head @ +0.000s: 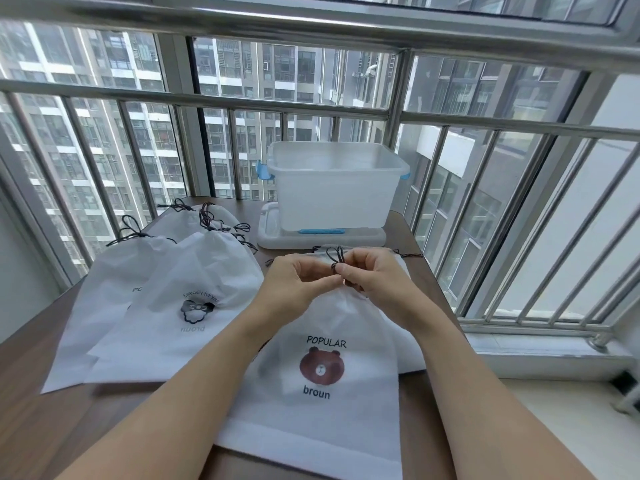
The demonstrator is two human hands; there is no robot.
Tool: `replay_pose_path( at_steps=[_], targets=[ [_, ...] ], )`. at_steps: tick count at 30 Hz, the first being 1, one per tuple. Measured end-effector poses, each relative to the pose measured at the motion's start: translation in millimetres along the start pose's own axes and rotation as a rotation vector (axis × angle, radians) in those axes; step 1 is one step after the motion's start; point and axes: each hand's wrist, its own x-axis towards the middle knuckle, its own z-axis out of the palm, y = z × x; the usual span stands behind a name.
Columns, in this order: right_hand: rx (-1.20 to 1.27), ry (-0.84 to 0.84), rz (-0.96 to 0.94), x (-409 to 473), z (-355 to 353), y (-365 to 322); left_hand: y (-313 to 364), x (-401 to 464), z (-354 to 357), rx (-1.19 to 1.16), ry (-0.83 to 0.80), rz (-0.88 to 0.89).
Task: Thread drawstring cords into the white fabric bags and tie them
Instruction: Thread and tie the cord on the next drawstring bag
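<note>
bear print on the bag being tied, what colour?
Brown, with a lighter muzzle, on the bear bag; dark lettering above and below. Head view, the only one.

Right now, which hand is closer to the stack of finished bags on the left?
Left. The left hand is just right of the finished bags; the right hand is farther right, both pinching the dark cord.

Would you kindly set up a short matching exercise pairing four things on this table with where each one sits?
Things:
1. bear bag
2. plastic tub
3. dark cord
4. finished bags

Places:
A. pinched between left hand and right hand
B. piled on the left
C. standing on its lid at the far edge
D. flat under the forearms

Pairs: 1-D, 2-C, 3-A, 4-B
</note>
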Motion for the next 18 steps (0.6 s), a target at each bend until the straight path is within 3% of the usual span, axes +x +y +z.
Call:
replay_pose_path(
  at_steps=[4, 9, 12, 15, 18],
  targets=[
    [0.081, -0.016, 0.016, -0.5, -1.7, -1.6, -1.5, 1.4, -1.2, -0.039, -0.026, -0.047],
    [-0.112, 0.111, -0.076, 1.3, -3.6, 1.7, -2.7, 4.2, 0.6, -0.192, -0.026, -0.161],
    [-0.181, 0.158, -0.11, 2.4, -2.8, 3.1, -2.4, 4.3, -3.0, -0.324, -0.109, -0.184],
    [-0.2, 0.115, -0.105, 2.6, -2.2, 5.0, -3.6, 3.4, -2.3, -0.236, -0.125, -0.159],
    [-0.233, 0.08, -0.082, 2.9, -0.4, 7.4, -3.2, 3.9, 2.1, -0.024, 0.013, -0.096]
  ],
)
